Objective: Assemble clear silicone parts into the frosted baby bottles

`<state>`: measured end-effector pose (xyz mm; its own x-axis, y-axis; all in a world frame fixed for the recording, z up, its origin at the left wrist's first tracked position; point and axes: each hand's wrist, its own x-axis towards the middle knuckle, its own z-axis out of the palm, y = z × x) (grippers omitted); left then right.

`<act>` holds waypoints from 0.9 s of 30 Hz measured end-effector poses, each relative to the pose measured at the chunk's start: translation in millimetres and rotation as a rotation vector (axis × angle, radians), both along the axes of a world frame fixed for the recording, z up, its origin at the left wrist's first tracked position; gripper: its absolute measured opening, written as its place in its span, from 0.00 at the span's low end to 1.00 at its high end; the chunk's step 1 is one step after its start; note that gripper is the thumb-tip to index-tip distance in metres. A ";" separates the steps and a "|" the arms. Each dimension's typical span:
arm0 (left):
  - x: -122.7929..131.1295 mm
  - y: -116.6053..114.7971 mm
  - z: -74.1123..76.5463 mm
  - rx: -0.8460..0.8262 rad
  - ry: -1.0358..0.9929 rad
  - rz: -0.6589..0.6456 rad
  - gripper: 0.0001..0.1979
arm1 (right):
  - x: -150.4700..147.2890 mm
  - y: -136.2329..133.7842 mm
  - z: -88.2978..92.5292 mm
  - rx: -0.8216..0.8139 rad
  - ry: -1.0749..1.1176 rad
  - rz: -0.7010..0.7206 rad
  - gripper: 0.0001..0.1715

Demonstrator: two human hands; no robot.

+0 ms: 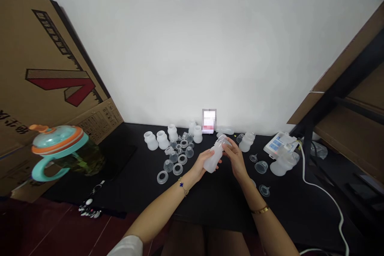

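Observation:
My left hand point(201, 163) is wrapped round the body of a translucent white bottle point(213, 159), held tilted above the black table mat point(141, 176). My right hand point(235, 156) is closed at the bottle's neck, fingers on a small clear cap part point(222, 140). To the left of my hands lie several clear rings and teats point(177, 156). Behind them stand several white bottles point(163, 139). Another bottle point(247, 141) stands just right of my hands.
A large cardboard box point(45, 76) leans at the left, with a teal and orange handled jug point(60, 150) before it. A white device point(279, 144), a lying bottle point(283, 163) and a white cable point(324, 194) sit right. Dark shelving point(345, 100) stands at the right edge.

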<state>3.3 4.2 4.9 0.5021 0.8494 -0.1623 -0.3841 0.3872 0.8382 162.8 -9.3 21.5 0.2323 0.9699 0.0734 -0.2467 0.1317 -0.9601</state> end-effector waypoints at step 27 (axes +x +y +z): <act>-0.1 1.1 3.8 0.170 -0.148 0.186 0.50 | -15.0 -5.2 -16.3 0.157 -0.381 0.400 0.70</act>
